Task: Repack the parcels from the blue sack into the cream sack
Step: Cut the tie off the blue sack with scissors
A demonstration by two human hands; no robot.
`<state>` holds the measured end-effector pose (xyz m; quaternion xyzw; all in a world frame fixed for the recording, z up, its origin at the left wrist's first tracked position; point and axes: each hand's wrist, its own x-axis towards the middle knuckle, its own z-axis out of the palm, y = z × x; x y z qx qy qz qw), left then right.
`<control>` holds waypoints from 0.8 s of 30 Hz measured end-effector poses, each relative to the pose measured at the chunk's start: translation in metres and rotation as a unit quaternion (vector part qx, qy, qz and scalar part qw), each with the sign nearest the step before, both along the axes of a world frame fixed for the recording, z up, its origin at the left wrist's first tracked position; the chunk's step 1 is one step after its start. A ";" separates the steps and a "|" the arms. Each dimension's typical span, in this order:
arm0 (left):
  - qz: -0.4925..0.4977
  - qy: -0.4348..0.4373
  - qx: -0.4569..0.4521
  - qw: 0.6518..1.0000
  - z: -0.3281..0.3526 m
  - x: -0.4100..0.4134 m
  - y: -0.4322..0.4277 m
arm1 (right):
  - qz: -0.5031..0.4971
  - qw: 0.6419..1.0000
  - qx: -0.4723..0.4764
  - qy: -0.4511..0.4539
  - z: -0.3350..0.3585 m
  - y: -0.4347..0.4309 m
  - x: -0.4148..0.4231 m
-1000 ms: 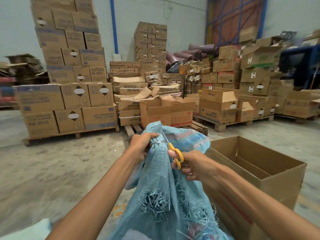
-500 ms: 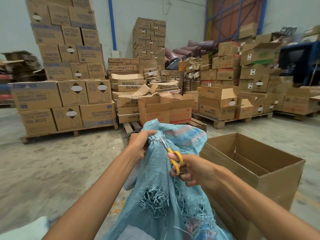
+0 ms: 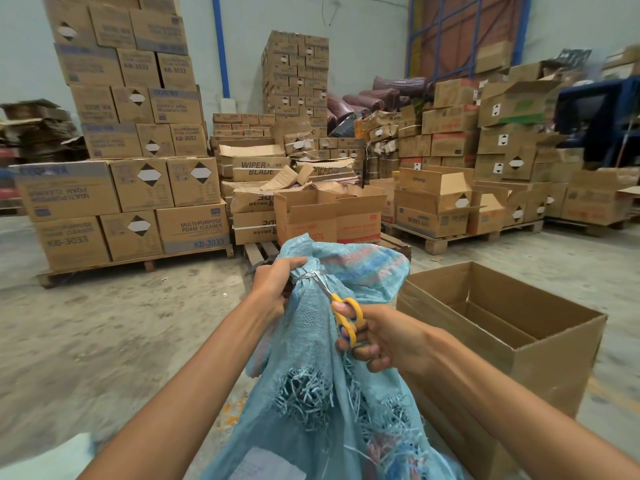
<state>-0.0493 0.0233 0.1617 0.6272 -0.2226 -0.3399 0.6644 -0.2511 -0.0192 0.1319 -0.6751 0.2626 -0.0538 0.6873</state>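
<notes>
Partly, left hand (image 3: 273,289) hides blue sack (image 3: 304,341).

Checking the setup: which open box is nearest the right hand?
The large box on the floor, right of the sack; the others sit on pallets farther back.

One blue sack (image 3: 322,393), one pair of scissors (image 3: 346,317), one open carton (image 3: 554,368) beside it.
</notes>
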 end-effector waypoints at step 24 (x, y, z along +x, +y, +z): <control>0.029 0.011 -0.004 1.000 -0.021 0.016 -0.009 | -0.124 0.973 -0.189 -0.033 -0.008 0.007 0.007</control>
